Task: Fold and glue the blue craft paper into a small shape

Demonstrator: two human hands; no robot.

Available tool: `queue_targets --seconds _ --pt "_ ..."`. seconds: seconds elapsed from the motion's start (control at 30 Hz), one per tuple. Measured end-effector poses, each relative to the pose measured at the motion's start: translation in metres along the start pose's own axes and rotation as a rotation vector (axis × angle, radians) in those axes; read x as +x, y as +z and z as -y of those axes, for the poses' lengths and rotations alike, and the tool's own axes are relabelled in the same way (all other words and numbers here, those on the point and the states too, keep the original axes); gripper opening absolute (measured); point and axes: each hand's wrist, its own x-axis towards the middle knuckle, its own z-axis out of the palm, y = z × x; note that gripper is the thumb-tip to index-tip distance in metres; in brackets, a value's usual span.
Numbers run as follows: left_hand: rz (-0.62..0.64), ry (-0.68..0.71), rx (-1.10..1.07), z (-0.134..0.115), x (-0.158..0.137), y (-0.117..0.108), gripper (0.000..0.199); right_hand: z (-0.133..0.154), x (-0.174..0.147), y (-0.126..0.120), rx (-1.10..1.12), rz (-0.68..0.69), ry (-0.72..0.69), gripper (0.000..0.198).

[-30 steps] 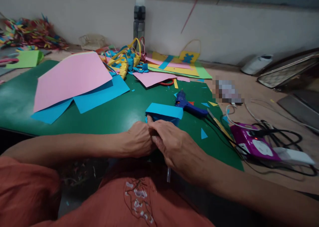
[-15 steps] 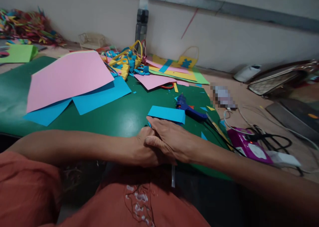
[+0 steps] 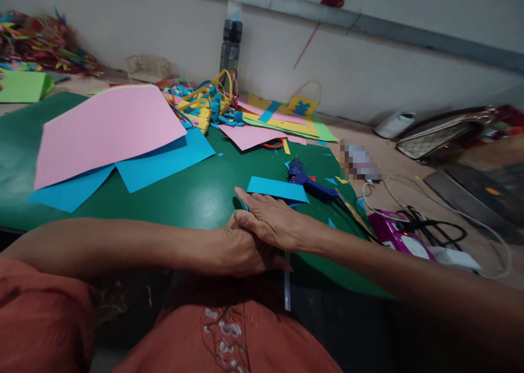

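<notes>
My right hand (image 3: 272, 220) lies flat, fingers stretched out, at the near edge of a folded strip of blue paper (image 3: 278, 189). Below and against it is my left hand (image 3: 245, 251), curled, its fingers largely hidden under the right palm; whether it grips something there does not show. From beneath the hands a thin clear stick (image 3: 287, 291) pokes out over the table's front edge. Just behind the strip, a blue hot glue gun (image 3: 309, 184) rests on the green mat (image 3: 192, 198).
Pink sheet (image 3: 110, 127) and blue sheets (image 3: 164, 160) spread left. Behind are yellow-and-blue paper baskets (image 3: 208, 105), red-handled scissors (image 3: 273, 143) and a water bottle (image 3: 230, 48). To the right lie a phone (image 3: 362, 163), cables and a purple power strip (image 3: 393, 236). Paper scraps dot the mat.
The folded blue strip has shifted slightly right on the mat, and the clear stick with it. My right hand's fingers have spread a little. The whole view has tilted slightly.
</notes>
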Motion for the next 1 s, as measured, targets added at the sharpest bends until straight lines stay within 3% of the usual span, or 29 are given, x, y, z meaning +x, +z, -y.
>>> queue_targets --seconds 0.2,0.47,0.63,1.0 --pt "0.047 -0.167 -0.082 -0.001 0.007 -0.018 0.066 -0.002 0.005 -0.002 0.061 0.022 0.031 0.087" --pt "0.110 -0.155 -0.053 0.002 0.004 -0.018 0.081 -0.009 0.011 -0.001 0.172 0.016 0.004 0.096" --pt "0.218 -0.191 -0.052 0.000 0.006 -0.026 0.081 -0.011 0.011 0.005 0.212 -0.007 0.007 0.093" --pt "0.147 -0.186 -0.043 0.000 0.004 -0.022 0.076 -0.007 0.009 0.006 0.242 -0.035 0.030 0.092"
